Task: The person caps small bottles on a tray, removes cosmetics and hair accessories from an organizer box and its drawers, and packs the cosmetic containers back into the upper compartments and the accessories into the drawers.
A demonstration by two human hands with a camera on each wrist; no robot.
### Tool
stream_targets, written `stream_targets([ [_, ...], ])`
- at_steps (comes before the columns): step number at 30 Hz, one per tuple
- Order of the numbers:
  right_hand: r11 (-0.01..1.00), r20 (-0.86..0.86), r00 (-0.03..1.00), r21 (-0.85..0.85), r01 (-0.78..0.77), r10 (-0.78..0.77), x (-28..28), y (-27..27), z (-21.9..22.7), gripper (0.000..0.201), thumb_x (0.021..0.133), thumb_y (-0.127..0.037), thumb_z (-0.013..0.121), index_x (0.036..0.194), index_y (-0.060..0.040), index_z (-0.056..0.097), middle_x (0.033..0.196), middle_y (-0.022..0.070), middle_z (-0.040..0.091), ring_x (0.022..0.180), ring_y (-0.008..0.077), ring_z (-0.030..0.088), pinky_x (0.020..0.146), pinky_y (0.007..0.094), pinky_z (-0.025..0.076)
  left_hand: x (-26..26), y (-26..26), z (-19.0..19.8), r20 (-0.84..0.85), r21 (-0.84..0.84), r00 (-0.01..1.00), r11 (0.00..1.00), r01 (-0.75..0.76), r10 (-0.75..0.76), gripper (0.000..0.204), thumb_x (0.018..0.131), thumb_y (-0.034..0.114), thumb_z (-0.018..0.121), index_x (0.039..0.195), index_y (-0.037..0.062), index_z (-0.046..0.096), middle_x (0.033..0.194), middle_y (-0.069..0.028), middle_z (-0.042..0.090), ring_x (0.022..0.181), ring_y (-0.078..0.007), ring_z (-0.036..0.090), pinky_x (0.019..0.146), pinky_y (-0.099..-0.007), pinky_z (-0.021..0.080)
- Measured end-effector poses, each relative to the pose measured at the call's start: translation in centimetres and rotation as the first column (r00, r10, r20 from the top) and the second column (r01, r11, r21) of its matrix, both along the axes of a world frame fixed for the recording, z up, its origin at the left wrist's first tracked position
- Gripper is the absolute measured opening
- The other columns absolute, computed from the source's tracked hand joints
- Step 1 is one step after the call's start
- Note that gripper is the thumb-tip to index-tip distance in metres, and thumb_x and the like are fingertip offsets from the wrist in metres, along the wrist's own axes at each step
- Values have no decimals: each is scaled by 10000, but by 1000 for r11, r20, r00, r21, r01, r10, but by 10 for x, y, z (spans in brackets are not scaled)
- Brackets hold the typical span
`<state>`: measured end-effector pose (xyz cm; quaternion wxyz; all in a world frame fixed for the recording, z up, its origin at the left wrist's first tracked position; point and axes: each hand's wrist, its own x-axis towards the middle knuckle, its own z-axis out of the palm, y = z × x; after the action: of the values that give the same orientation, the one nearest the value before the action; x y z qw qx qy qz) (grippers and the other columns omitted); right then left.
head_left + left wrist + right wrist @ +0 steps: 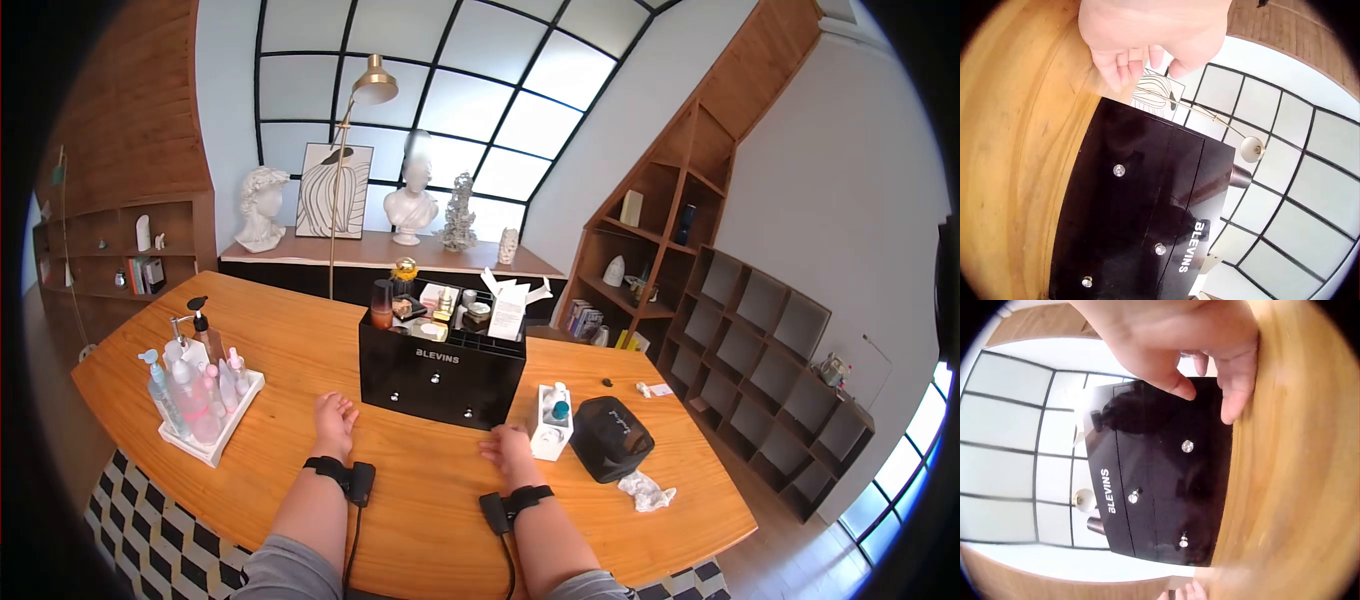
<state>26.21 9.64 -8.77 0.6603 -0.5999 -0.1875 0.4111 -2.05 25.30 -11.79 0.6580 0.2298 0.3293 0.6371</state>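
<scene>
A black cosmetics organizer (440, 385) with BLEVINS lettering and crystal drawer knobs stands on the wooden table, its open top filled with cosmetics. My left hand (336, 424) is off its front left corner, fingers loosely bent and holding nothing. In the left wrist view that hand (1154, 34) appears beyond the organizer's (1129, 200) edge. Near the lower right front corner is my right hand (508, 452), with nothing in its grasp. The right wrist view shows its fingertips (1235, 409) low by the tabletop, right at the organizer's (1166, 462) base.
Left on the table, a white tray (212, 452) carries several pump and spray bottles. To the right stand a white holder (551, 440) with small bottles, a dark mesh-like box (612, 438) and a crumpled tissue (647, 492). Behind, busts and a gold lamp (374, 85) line a ledge.
</scene>
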Motion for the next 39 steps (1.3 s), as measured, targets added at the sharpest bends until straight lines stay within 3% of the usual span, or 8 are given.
stream_targets([
  [2, 997, -120, 991, 45, 61, -55, 0, 2, 0, 217, 878, -75, 509, 1071, -46, 413, 959, 138, 494, 675, 299, 675, 461, 388, 552, 0, 6, -2, 0, 30, 1000, 1000, 4, -4, 250, 899, 225, 553, 1132, 144, 514, 1018, -29, 535, 994, -168, 503, 871, -381, 427],
  [8, 987, 98, 983, -30, 161, -157, -6, 26, -5, 399, 860, -75, 493, 1251, -47, 416, 954, 130, 559, 639, 264, 656, 475, 347, 541, 12, 27, -1, -94, 112, 994, 991, 71, -61, 562, 919, 305, 563, 1412, 93, 394, 1411, -69, 440, 1351, -201, 347, 1104, -375, 236],
  [15, 981, 359, 919, -35, 190, -165, 7, 38, -28, 288, 814, -82, 524, 1085, -22, 600, 972, 144, 590, 742, 271, 634, 622, 393, 528, 23, 34, -2, -284, 196, 927, 931, 308, -246, 696, 923, 399, 568, 1475, 64, 307, 1505, -80, 344, 1416, -211, 251, 1138, -353, 172],
  [17, 908, 902, 376, 38, 417, -211, 3, 33, -29, 278, 787, -85, 544, 1043, -1, 613, 963, 156, 599, 888, 311, 609, 787, 388, 490, 25, 30, 0, -263, 235, 940, 931, 279, -216, 665, 940, 357, 567, 1441, -6, 323, 1484, -116, 372, 1390, -206, 299, 1141, -310, 171],
  [21, 948, 830, 558, -154, 277, -28, 4, 27, -14, 513, 778, -124, 552, 1286, -52, 537, 1258, 247, 553, 1117, 394, 540, 969, 404, 429, 23, 14, 18, -382, 273, 881, 877, 396, -279, 707, 913, 368, 583, 1471, 43, 297, 1504, -87, 347, 1404, -209, 263, 1137, -337, 170],
  [23, 993, 568, 815, 56, 101, -114, 3, 28, -16, 628, 763, -107, 587, 1375, -77, 450, 1280, 225, 551, 1179, 368, 528, 986, 381, 421, 24, -1, 31, -411, 290, 873, 870, 399, -264, 672, 903, 293, 593, 1461, 44, 311, 1473, -85, 386, 1376, -205, 302, 1127, -341, 193],
  [26, 980, 435, 893, 196, 27, -111, 5, 31, -21, 740, 745, -74, 612, 1441, -102, 361, 1275, 183, 566, 1190, 331, 531, 990, 355, 414, 24, 3, 26, -410, 335, 870, 842, 423, -274, 624, 889, 183, 590, 1444, 55, 335, 1431, -74, 432, 1335, -201, 352, 1113, -340, 224],
  [39, 971, 270, 958, 238, 29, -95, 10, 29, -11, 726, 706, 11, 583, 1405, -90, 413, 1237, 130, 571, 1142, 277, 534, 966, 328, 404, 23, -23, 37, -428, 358, 856, 815, 455, -290, 654, 799, -36, 514, 1423, 55, 342, 1382, -82, 477, 1307, -203, 396, 1083, -318, 295],
])
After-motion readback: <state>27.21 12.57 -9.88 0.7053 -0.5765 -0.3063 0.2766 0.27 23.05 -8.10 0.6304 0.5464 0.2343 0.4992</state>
